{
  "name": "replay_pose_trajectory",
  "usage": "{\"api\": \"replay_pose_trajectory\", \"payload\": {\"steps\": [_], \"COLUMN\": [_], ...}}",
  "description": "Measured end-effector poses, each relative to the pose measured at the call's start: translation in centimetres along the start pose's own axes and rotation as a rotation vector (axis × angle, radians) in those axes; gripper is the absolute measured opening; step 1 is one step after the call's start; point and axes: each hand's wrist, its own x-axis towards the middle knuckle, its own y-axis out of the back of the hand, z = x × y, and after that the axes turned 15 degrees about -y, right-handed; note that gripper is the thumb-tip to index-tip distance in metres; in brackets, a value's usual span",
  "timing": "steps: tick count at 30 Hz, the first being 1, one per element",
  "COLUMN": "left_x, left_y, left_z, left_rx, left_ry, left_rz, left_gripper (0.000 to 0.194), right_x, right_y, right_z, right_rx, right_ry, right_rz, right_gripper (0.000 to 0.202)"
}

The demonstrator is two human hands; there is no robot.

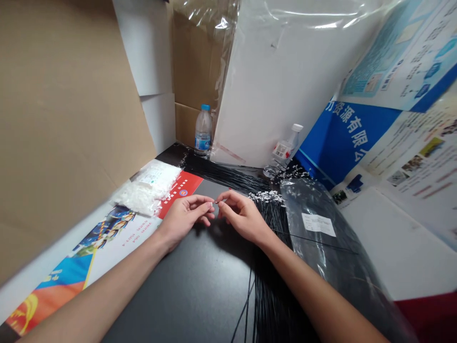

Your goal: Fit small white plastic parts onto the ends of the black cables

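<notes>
In the middle of the head view my hands meet fingertip to fingertip over the dark tabletop [171, 295]. My left hand [187, 214] pinches a small white connector [213, 204] between thumb and forefinger. My right hand [241, 214] is closed in a pinch on the thin tip of a wire [216, 202] at the connector. Most of that wire is hidden by the fingers. Just beside and under my right forearm lies a thick bundle of black wires [273, 286], with white connectors [267, 196] at its far end.
A clear bag of white connectors [148, 186] rests on printed sheets at left. More black wires [224, 174] lie along the back, near a blue-capped bottle [203, 128] and a tilted white-capped bottle [287, 143]. A labelled clear plastic bag [321, 252] spreads at right. Cardboard [71, 119] walls the left side.
</notes>
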Motion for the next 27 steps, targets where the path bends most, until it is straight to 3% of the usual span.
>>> {"api": "replay_pose_trajectory", "payload": {"steps": [7,19,27], "left_x": [-0.14,-0.41,-0.47], "left_y": [-0.07,0.05,0.09], "left_z": [0.46,0.1,0.24], "left_rx": [-0.087,-0.148,-0.227], "left_ry": [0.06,0.024,0.128], "left_rz": [0.089,0.058,0.087], "left_gripper": [0.024,0.03,0.02], "right_x": [-0.01,-0.27,-0.7], "right_y": [-0.1,-0.18,0.58], "right_z": [-0.09,-0.48,-0.3], "right_rx": [-0.001,0.03,-0.275], "right_ry": [-0.008,0.062,0.358], "right_rz": [0.018,0.118,0.242], "right_gripper": [0.016,0.011,0.011]}}
